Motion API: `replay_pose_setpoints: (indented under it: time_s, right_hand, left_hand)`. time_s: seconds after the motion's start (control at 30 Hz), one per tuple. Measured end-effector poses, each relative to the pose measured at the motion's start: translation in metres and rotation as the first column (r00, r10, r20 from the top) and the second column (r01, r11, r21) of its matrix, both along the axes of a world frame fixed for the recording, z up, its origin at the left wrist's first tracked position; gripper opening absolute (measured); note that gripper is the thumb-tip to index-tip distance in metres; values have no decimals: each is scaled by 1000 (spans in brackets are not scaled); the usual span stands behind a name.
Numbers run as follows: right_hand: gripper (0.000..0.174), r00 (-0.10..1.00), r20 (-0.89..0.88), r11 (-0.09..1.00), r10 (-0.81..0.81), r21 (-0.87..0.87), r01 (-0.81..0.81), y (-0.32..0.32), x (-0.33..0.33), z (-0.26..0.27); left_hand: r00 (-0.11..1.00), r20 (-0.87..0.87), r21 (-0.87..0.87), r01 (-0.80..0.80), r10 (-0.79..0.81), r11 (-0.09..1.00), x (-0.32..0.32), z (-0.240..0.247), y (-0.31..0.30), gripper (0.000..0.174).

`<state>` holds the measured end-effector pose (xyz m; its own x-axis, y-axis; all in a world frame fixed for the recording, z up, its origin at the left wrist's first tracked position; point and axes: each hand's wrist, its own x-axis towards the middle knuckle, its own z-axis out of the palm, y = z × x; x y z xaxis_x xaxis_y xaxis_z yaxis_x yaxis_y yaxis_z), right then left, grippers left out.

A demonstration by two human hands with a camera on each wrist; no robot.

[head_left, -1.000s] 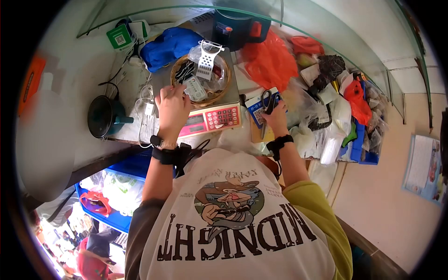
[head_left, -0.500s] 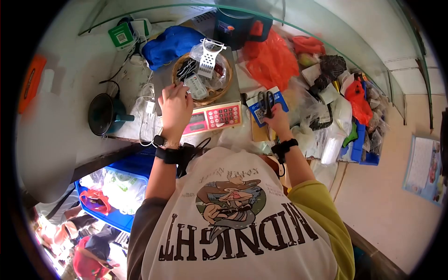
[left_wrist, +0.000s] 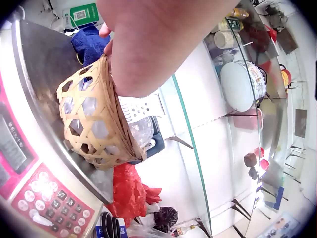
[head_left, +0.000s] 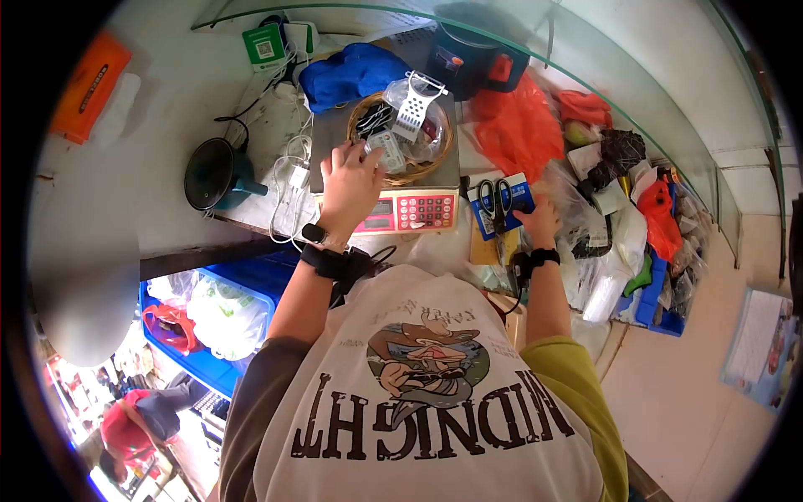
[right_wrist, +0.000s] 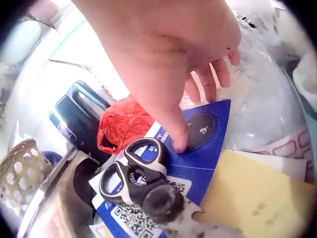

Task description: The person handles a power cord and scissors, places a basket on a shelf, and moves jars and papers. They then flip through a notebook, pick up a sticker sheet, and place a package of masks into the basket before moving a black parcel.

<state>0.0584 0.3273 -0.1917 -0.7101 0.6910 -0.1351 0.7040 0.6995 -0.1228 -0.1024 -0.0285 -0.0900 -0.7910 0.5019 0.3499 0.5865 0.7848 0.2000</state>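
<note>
In the head view, my left hand (head_left: 350, 186) rests at the near left rim of a woven basket (head_left: 396, 177), fingertips right beside a clear blister pack (head_left: 386, 153). The left wrist view shows the basket's open weave (left_wrist: 91, 121), most fingers being hidden behind the wrist. A white peeler-grater (head_left: 414, 113) lies across the basket's contents. To the right, black-handled scissors (head_left: 495, 209) lie over a blue card with a QR code (head_left: 520, 194). My right hand (right_wrist: 173, 64), fingers spread and holding nothing, has its thumb at the card's dark oval, beside the scissor handles (right_wrist: 143, 148).
The basket stands on a scale with a pink keypad (head_left: 425, 212). A dark green pot (head_left: 213, 176) and white cables are at left, a blue cloth (head_left: 351, 75) and dark jug (head_left: 468, 63) behind. Red bags (head_left: 519, 125) and clear plastic crowd the right. A glass edge (head_left: 585, 75) spans above.
My right hand has let go of the scissors, which now lie on the card, and has moved slightly right of them. My left hand stays at the basket rim. The head view has shifted.
</note>
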Motion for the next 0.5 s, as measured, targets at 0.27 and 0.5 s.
replay_pose_setpoints:
  time_s: [0.27, 0.5]
  right_hand:
    - [64, 990, -138, 984, -12, -180, -13, 30, 2, -32]
    - [35, 814, -574, 925, 86, -258, -279, 28, -4, 27]
  left_hand:
    - [997, -31, -160, 59, -64, 985, 5, 4, 5, 52]
    - [999, -32, -123, 15, -20, 992, 9, 4, 8, 46]
